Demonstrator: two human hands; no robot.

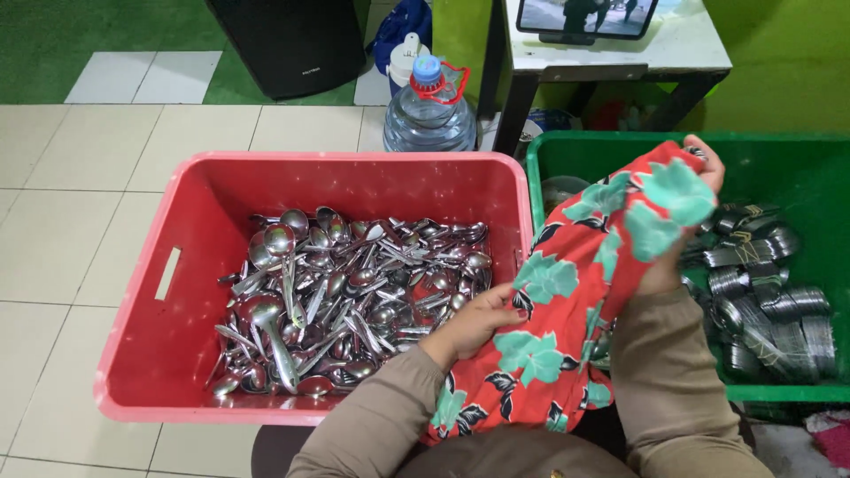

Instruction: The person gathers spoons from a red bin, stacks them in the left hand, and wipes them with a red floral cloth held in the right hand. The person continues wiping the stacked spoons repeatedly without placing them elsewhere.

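Right now your right hand [686, 221] is closed around the top of a red floral cloth [575, 292], lifting it over the green crate [620, 146] of bundled spoons [770, 301]. Your left hand [478, 323] pinches the cloth's lower edge, just beside the red crate [177, 265] heaped with loose spoons [345, 296]. Farther off stands a water bottle [429, 111].

We see a beige tiled floor [80, 221] carrying everything. On it: a red crate [190, 265] at left, a green crate [797, 168] just beside it at right, rims nearly touching. Behind them stand a clear water jug [428, 115], a black box [288, 44] and a small table [611, 62]. Green matting [53, 35] covers the far floor.
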